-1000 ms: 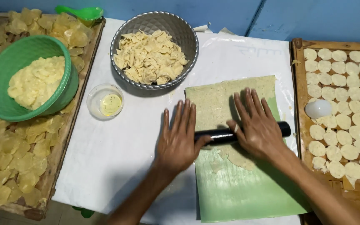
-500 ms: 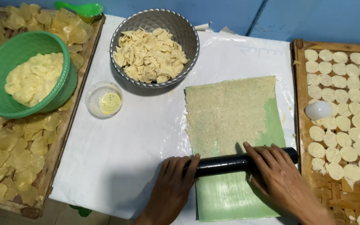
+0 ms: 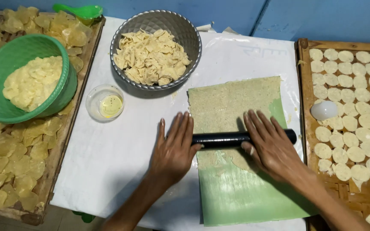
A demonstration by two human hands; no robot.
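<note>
Low in the frame's centre, the left hand point(image 3: 173, 149) and right hand point(image 3: 271, 144) are lying flat and open on a black rolling pin point(image 3: 225, 139), pressing thin dough point(image 3: 232, 109) across a green sheet point(image 3: 245, 192). Beyond, a metal bowl point(image 3: 127, 32) is holding dough scraps.

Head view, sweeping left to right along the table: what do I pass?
Green bowl → small clear cup → left hand → black roller → right hand → white cutter on the right tray of dough discs.
</note>
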